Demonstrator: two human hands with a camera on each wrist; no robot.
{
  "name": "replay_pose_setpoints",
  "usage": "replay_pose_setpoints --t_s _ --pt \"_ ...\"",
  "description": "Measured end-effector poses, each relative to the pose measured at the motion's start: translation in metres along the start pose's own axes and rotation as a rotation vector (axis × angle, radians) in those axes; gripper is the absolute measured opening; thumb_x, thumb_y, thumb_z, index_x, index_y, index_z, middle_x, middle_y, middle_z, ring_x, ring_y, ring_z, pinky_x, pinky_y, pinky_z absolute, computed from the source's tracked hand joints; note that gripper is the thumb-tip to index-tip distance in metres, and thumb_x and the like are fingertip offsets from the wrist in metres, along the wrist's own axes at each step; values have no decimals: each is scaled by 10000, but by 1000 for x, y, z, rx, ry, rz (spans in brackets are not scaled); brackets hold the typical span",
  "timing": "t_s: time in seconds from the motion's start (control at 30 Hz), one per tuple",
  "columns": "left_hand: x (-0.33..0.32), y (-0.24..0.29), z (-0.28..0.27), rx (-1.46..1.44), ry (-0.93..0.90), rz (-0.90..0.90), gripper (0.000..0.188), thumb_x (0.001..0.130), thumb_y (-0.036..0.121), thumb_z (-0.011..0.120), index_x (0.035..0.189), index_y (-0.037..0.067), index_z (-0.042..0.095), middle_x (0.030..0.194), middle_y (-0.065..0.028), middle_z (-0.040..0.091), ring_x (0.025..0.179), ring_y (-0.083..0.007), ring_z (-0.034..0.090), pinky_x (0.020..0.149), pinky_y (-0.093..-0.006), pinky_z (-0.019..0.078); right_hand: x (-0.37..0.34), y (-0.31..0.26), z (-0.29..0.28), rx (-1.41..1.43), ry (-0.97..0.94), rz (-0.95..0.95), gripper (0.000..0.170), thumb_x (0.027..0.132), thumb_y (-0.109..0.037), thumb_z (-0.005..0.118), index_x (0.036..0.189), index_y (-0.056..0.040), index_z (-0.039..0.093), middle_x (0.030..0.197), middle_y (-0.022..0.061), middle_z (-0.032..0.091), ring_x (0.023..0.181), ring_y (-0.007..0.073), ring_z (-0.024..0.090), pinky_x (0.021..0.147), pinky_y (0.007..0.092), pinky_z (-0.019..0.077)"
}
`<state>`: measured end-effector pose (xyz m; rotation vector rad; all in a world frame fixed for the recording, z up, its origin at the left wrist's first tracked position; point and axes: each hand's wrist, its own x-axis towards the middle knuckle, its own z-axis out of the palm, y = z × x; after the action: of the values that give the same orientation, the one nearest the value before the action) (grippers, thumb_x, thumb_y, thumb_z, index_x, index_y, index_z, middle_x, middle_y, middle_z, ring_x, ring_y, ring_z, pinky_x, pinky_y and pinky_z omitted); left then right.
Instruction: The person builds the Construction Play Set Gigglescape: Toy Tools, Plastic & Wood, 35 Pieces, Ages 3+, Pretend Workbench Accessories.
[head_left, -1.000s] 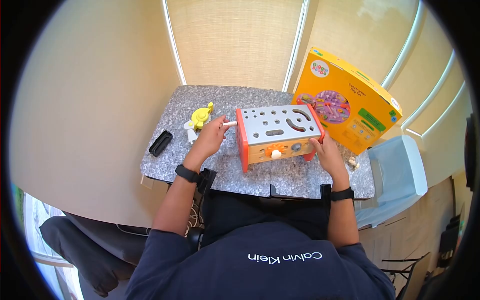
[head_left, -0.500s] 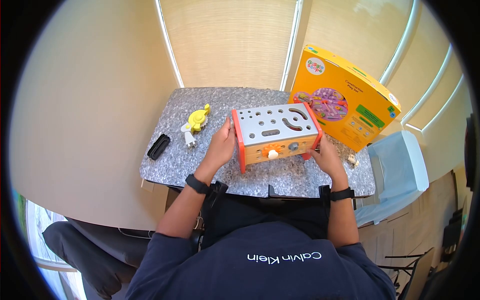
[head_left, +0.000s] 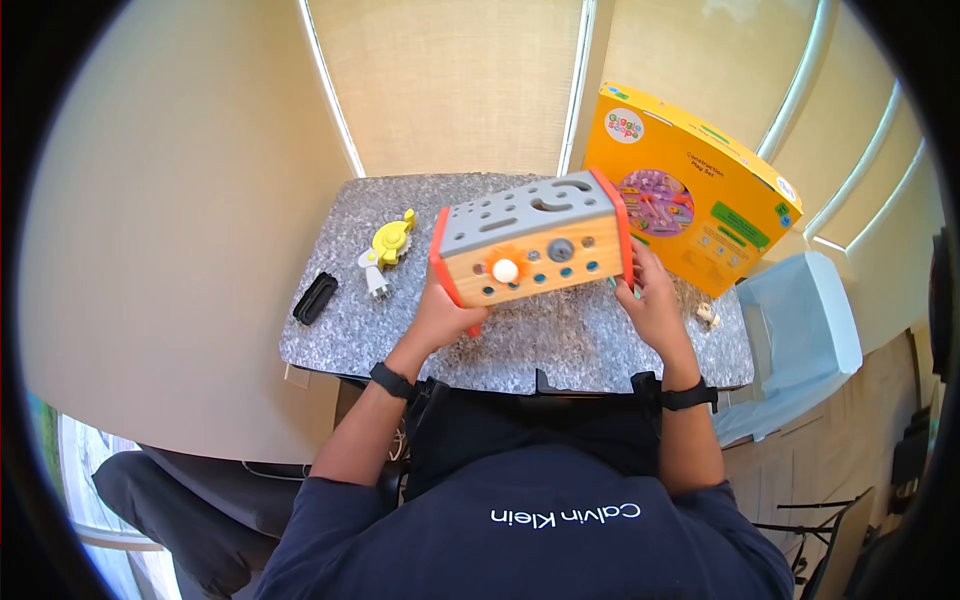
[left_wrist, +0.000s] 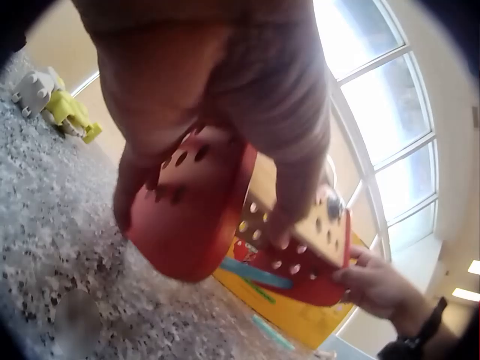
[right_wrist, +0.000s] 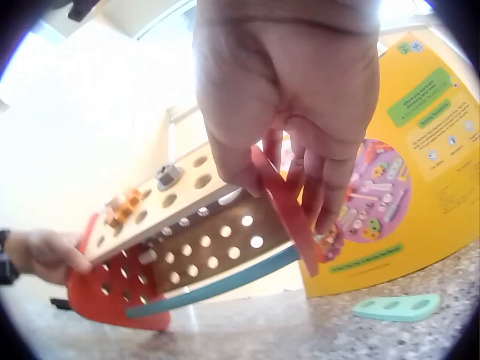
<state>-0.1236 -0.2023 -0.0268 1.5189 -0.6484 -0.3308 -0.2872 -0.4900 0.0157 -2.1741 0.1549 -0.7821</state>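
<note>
A toy workbench (head_left: 535, 283) with a grey, hole-and-slot-cut top board (head_left: 525, 212), pale wooden perforated sides and red end panels (head_left: 617, 215) is held at its ends by the left hand (head_left: 438, 316) and right hand (head_left: 655, 303), tilted over the tabletop (head_left: 540, 345). An orange gear (head_left: 505, 254) with white knob (head_left: 505, 271) and a grey knob (head_left: 561, 250) sit on its near side.

Navy lettered shirt (head_left: 520, 548), black wristbands (head_left: 392, 382), seemingly black trousers (head_left: 540, 425).
</note>
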Motion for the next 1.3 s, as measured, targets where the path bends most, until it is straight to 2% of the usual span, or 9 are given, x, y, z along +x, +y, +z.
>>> replay_pose_setpoints --t_s 0.2,0.5,0.7,0.9,0.97,1.0,1.07,1.2,1.3 --pt "6 -6 -17 -356 -179 -168 891 727 -175 637 1547 77 397 1447 -69 593 1323 -216 608 1066 -376 538 0 -91 -14 -147 4 -130 664 854 82 630 1495 -53 521 1348 223 569 1258 406 602 1044 426 510" --pt "17 -49 -46 -771 -397 -499 835 763 -189 626 1539 37 418 1466 -153 589 1320 -296 622 1085 -451 543 26 -103 4 -275 33 -555 513 908 95 596 1401 -44 606 1323 167 640 1306 381 607 1063 465 524" --pt "20 -46 -41 -925 -422 -623 805 811 -144 688 1544 20 401 1480 -176 572 1310 -297 629 1098 -475 533 47 -96 12 -307 31 -563 463 933 55 589 1389 -24 608 1306 161 658 1245 355 638 1031 436 541" --pt "28 -15 -30 82 -129 -359 1155 762 194 915 1638 26 180 1495 -238 537 1387 -390 550 1119 -489 490 48 -98 15 -361 48 -599 463 938 60 585 1393 -22 606 1327 159 653 1231 350 645 1027 424 538" --pt "31 -4 -24 1041 188 437 1227 738 151 908 1657 41 103 1413 -230 606 1294 -324 626 1080 -429 511 46 -100 18 -347 37 -595 466 939 58 587 1398 -22 602 1335 161 649 1243 353 638 1039 435 531" --pt "33 2 -22 1041 185 434 1227 738 151 908 1657 41 103 1413 -230 606 1294 -324 626 1080 -429 511 44 -100 18 -333 26 -596 470 940 56 588 1403 -22 599 1344 163 646 1255 356 630 1050 446 524" --pt "39 12 -19 486 -85 224 1099 732 158 861 1616 64 215 1412 -316 572 1340 -465 566 1075 -443 499 43 -97 17 -266 19 -603 455 947 20 605 1400 -25 601 1352 168 643 1258 354 628 1057 450 514" --pt "45 6 -16 403 -53 259 905 741 89 776 1524 62 324 1267 -297 666 1215 -457 657 1010 -448 531 34 -79 -13 -275 255 -691 392 964 -112 660 1343 -25 621 1310 185 652 1204 365 635 1043 452 496" --pt "45 7 -12 396 6 232 787 717 6 668 1445 81 380 1112 -245 731 1078 -433 726 928 -436 565 33 1 -56 -388 319 -266 359 944 -199 715 1245 -14 649 1205 200 662 1103 390 641 1004 445 499"
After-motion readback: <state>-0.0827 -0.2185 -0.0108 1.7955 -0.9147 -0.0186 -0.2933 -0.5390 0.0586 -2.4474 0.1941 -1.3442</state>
